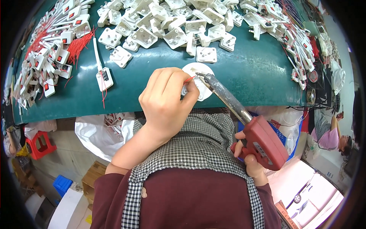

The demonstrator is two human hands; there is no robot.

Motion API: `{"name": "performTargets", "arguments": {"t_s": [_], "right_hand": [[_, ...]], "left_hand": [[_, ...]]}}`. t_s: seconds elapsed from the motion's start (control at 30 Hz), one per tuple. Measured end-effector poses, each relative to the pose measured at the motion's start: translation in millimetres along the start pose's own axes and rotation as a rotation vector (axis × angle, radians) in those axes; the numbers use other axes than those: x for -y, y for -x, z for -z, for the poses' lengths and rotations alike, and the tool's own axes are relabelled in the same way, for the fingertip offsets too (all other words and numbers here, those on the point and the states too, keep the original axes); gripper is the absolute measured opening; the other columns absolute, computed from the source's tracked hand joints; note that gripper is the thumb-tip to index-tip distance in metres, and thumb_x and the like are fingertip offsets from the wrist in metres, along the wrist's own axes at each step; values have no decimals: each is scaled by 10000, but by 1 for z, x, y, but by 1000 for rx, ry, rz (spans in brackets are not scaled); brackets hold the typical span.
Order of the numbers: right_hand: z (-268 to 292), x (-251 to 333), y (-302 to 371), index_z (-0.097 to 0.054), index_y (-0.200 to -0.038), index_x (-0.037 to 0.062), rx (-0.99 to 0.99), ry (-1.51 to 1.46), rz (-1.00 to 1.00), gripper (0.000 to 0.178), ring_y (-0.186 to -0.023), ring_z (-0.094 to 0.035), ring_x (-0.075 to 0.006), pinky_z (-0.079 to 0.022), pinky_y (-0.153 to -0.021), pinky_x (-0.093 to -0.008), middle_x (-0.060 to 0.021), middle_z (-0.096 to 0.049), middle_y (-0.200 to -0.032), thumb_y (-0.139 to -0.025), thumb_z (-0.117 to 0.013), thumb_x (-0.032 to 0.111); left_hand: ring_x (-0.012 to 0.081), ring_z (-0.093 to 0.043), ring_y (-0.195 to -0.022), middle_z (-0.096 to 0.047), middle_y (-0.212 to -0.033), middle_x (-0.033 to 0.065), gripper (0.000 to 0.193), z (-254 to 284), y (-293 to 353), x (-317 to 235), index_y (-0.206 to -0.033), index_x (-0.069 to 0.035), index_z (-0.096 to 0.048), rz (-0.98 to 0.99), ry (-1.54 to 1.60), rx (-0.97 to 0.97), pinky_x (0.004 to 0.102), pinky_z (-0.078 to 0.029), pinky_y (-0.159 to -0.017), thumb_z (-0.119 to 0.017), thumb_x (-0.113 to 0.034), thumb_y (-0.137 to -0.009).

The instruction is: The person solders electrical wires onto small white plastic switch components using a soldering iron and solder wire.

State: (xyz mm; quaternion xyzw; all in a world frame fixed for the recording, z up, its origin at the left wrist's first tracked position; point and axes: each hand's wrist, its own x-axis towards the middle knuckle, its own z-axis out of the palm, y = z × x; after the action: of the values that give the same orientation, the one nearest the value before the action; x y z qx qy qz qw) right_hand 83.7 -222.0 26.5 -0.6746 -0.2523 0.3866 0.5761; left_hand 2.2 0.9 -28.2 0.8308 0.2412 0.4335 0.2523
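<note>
My left hand [164, 97] is closed in a pinch on a thin red wire [187, 80], over a white round holder [203, 70] near the table's front edge. My fingers partly cover what lies on the holder. My right hand [249, 160] is wrapped round the handle of a red soldering gun [265, 143]. Its long metal barrel slants up and left, and the tip sits at the holder, close to the wire end; whether they touch I cannot tell. Left of my left hand lies a white plug part [104, 79] with a stem and red wires.
Many white plug housings [145, 37] are heaped at the back of the green table [133, 87]. Wired white pieces with red switches [63, 57] pile up at the left, with similar ones [301, 49] at the right. A white bag [95, 131] hangs below the front edge.
</note>
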Motion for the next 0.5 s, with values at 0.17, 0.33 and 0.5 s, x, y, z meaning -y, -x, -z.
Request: {"name": "performTargets", "arguments": {"t_s": [0.17,0.33,0.5], "right_hand": [[0,-2,-2,-456,-1285,-49,-34,58,-26,627,-801,-634,-140,-515,-669,-246,-134,-637,-1052,-703,-687,-27],[6,-17,7,-538,-1195,-52,-80,526,60,527,-853,-663,-195,-526,-721,-258,-141,-646,-1038,-690,-691,-42],[7,-25,11,-549,-1179,-52,-159,493,51,504,-852,-676,-217,-532,-721,-266,-139,-654,-1027,-699,-698,-15]], "left_hand": [[222,-573,-663,-614,-746,64,196,2,0,-1,-741,-33,-572,16,-7,14,304,-456,-558,-673,76,-614],[224,-578,-671,-614,-748,65,192,2,-1,0,-739,-35,-572,18,-9,18,306,-461,-565,-677,70,-616],[225,-579,-672,-612,-747,64,188,1,-1,-1,-737,-35,-571,12,-5,17,309,-462,-567,-678,65,-619]]}}
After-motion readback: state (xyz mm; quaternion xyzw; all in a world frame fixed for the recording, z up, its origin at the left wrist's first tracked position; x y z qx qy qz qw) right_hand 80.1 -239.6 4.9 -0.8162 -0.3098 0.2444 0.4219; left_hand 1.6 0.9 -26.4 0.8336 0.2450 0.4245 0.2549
